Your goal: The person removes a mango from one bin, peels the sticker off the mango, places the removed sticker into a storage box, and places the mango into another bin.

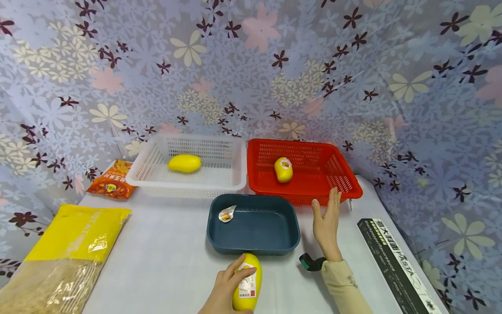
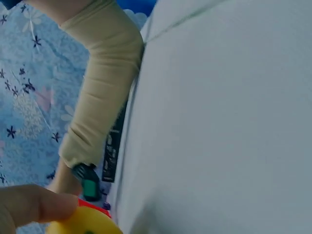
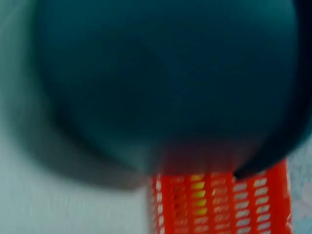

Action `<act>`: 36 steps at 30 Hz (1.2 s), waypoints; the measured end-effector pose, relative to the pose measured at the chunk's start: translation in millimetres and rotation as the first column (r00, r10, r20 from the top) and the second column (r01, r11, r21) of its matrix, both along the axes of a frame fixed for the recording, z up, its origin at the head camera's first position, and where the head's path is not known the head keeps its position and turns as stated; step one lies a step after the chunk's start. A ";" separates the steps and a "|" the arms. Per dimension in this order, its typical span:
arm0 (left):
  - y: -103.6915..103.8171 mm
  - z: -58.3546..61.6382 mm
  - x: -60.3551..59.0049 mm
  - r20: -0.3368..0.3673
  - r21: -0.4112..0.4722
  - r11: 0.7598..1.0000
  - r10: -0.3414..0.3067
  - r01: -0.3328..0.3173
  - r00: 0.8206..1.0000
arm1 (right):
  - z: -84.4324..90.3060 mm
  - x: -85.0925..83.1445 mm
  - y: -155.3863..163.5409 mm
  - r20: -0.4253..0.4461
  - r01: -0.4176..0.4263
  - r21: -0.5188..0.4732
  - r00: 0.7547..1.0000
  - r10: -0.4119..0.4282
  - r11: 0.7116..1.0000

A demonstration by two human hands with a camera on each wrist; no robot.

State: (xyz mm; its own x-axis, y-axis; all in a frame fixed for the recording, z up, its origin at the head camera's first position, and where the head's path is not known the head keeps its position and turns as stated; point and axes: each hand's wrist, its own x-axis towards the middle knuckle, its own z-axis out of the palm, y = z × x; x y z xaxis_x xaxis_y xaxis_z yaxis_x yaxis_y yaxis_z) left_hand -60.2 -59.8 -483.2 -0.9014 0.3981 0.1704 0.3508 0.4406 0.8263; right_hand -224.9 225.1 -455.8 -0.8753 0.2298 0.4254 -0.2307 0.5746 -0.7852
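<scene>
My left hand (image 1: 224,288) grips a yellow mango (image 1: 256,285) with a white printed label, just in front of the dark blue tray (image 1: 255,251). Part of that mango also shows under the thumb at the bottom of the left wrist view. Fingers straight and thumb apart, my right hand (image 1: 327,224) is raised by the front right corner of the red basket (image 1: 306,198), holding nothing. A loose sticker (image 1: 226,214) lies in the tray. One mango (image 1: 283,170) with a sticker lies in the red basket, and a plain mango (image 1: 184,163) in the white basket (image 1: 188,190).
On the left are a yellow-topped bag (image 1: 82,235) and an orange snack packet (image 1: 113,179). A long black pasta box (image 1: 400,266) lies at the right edge. Behind the baskets hangs a flowered cloth (image 1: 235,78). A dark wrist camera (image 1: 311,262) sticks out from the right wrist.
</scene>
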 end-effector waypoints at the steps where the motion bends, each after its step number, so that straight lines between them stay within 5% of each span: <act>1: -1.1 -1.2 -0.3 0.006 0.000 1.000 0.006 -0.006 1.000 | 1.1 2.3 -2.9 -0.002 -0.013 -0.007 1.000 0.013 1.000; 6: -2.9 -3.3 -3.3 0.027 -0.007 1.000 0.008 -0.008 1.000 | 8.9 22.1 -21.2 -0.041 -0.100 -0.032 0.994 0.099 0.994; 10: -3.1 -1.2 -6.0 0.101 -0.033 0.999 0.013 -0.010 0.995 | 11.5 52.3 -46.6 -0.145 -0.275 -0.035 0.952 0.268 0.961; 12: -3.7 0.0 -6.7 0.131 -0.047 0.999 0.020 -0.014 0.991 | 7.7 69.3 -60.3 -0.210 -0.402 -0.029 0.897 0.388 0.915; 16: -6.4 2.8 -6.7 0.123 -0.066 0.997 0.039 -0.031 0.992 | -7.4 98.7 -82.9 -0.306 -0.660 0.034 0.708 0.637 0.750; 18: -7.5 3.9 -6.4 0.096 -0.068 0.997 0.046 -0.040 0.994 | -16.1 107.9 -89.2 -0.307 -0.745 0.084 0.612 0.729 0.661; 20: -8.0 5.3 -6.5 0.089 -0.066 0.997 0.052 -0.046 0.995 | -22.9 114.5 -91.8 -0.251 -0.797 0.094 0.560 0.789 0.596; 22: -8.4 6.1 -6.6 0.092 -0.074 0.996 0.059 -0.052 0.994 | -28.9 117.5 -91.9 -0.195 -0.815 0.112 0.543 0.817 0.568; 29: -14.9 13.5 -9.0 0.241 -0.198 0.979 0.101 -0.053 0.965 | -39.9 118.7 -90.8 0.023 -0.832 0.071 0.553 0.833 0.550; 36: -36.8 29.5 -20.2 0.194 -0.293 0.956 0.024 0.034 0.981 | -41.2 121.6 -97.2 0.267 -0.828 0.015 0.544 0.796 0.561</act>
State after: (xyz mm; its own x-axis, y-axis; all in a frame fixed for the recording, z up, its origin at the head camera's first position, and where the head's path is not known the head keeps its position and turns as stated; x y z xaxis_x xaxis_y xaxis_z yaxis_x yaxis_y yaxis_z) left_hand -80.4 -96.6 -453.6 -0.9032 0.4085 -0.1319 0.1999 0.6722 0.7129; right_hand -103.2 127.9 -496.9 -0.7248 -0.6650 0.1801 -0.4931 0.3182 -0.8097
